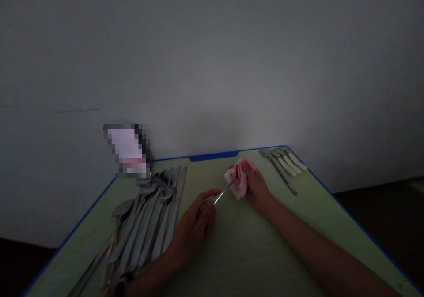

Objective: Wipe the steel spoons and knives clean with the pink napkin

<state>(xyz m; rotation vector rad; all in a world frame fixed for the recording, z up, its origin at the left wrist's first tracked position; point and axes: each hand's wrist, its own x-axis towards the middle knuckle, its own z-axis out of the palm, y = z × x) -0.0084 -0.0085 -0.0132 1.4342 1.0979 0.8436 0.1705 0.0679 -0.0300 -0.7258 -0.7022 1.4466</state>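
Observation:
My left hand (194,222) is closed around one end of a slim, shiny metal piece of cutlery (221,194). Its far end goes into a folded pink and white cloth (241,181), so I cannot tell whether it is a spoon or something else. My right hand (257,186) grips that cloth around the cutlery's end, above the middle of the table. To the left of my left hand lie several metal spoons and knives (145,226) in a loose row, partly hidden by my left forearm. Several small spoons (281,162) lie beyond my right hand, some with pale handles.
The pale green table (238,261) has a blue edge and stands against a grey wall (212,58). A phone-like device (127,149) with a blurred, lit screen leans at the far left corner. Dark floor (374,208) shows on the right.

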